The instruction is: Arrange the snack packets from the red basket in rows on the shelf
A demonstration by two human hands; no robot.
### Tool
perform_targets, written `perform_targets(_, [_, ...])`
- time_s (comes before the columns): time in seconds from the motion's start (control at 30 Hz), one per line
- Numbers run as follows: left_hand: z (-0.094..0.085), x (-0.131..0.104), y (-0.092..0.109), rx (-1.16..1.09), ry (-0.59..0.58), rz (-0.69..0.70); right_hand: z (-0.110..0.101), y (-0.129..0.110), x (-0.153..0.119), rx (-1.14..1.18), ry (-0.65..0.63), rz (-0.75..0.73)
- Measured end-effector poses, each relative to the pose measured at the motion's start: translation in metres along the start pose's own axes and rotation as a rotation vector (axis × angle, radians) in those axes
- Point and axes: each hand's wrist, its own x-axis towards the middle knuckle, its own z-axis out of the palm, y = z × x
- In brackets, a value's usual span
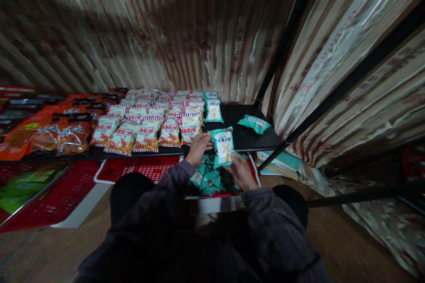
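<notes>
A teal-and-white snack bag (223, 148) is held upright between my hands, just in front of the shelf's front edge. My right hand (242, 171) grips its lower right corner. The fingers of my left hand (199, 148) are closed at its left edge. Below, more teal snack bags (211, 181) lie in a red basket (255, 169), partly hidden by my hands. On the black shelf (245, 140), two matching bags (213, 109) stand one behind the other. Another teal bag (254, 124) lies on its side farther right.
Rows of white-and-orange snack bags (146, 134) fill the shelf to the left, beside orange-and-black packets (73, 132). Red baskets (78, 185) sit beneath. A black metal post (318, 115) slants at the right. Striped curtain (199, 26) hangs behind.
</notes>
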Motion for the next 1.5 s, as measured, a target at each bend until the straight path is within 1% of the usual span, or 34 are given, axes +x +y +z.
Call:
perform_targets(0.1, [-0.001, -0.016, -0.013, -0.020, -0.138, -0.103, 0.000, 0.000, 0.001, 0.029, 0.009, -0.003])
perform_targets(0.17, [-0.001, -0.024, -0.022, -0.011, -0.186, -0.138, -0.001, 0.001, 0.002, 0.029, 0.016, -0.011])
perform_targets(0.23, [0.000, -0.030, -0.032, -0.020, -0.207, -0.162, -0.001, 0.004, 0.003, 0.017, 0.034, -0.026])
perform_targets(0.4, [0.007, -0.038, -0.051, -0.099, -0.186, -0.158, -0.002, 0.011, 0.006, -0.031, 0.114, -0.123])
perform_targets(0.5, [0.009, -0.041, -0.061, -0.112, -0.171, -0.103, -0.003, 0.013, 0.007, -0.057, 0.164, -0.155])
perform_targets(0.6, [0.009, -0.041, -0.067, -0.093, -0.118, -0.051, -0.004, 0.013, 0.008, -0.107, 0.168, -0.160])
perform_targets(0.7, [0.006, -0.038, -0.069, -0.074, -0.062, -0.054, -0.005, 0.012, 0.007, -0.168, 0.164, -0.167])
perform_targets(0.77, [0.003, -0.038, -0.068, -0.065, -0.053, -0.056, -0.005, 0.011, 0.006, -0.188, 0.150, -0.175])
perform_targets(0.9, [-0.003, -0.038, -0.061, -0.033, -0.068, -0.053, -0.004, 0.008, 0.006, -0.135, 0.083, -0.181])
perform_targets(1.0, [-0.007, -0.038, -0.060, -0.001, -0.077, -0.034, -0.003, 0.008, 0.007, -0.096, 0.090, -0.167])
perform_targets(1.1, [-0.008, -0.039, -0.062, 0.040, -0.093, -0.004, -0.002, 0.008, 0.007, -0.082, 0.088, -0.183])
perform_targets(1.2, [-0.008, -0.040, -0.067, 0.120, -0.119, 0.025, 0.000, 0.006, 0.005, -0.092, 0.038, -0.195])
perform_targets(1.27, [-0.009, -0.040, -0.071, 0.199, -0.108, 0.079, 0.001, 0.004, 0.003, -0.099, 0.014, -0.187])
perform_targets(1.33, [-0.010, -0.042, -0.073, 0.280, -0.091, 0.171, 0.003, 0.003, 0.002, -0.100, 0.014, -0.179])
perform_targets(1.43, [-0.010, -0.046, -0.076, 0.367, -0.079, 0.293, 0.003, 0.002, 0.003, -0.085, 0.052, -0.170])
perform_targets(1.5, [-0.008, -0.050, -0.078, 0.403, -0.080, 0.311, 0.003, 0.002, 0.004, -0.064, 0.093, -0.170])
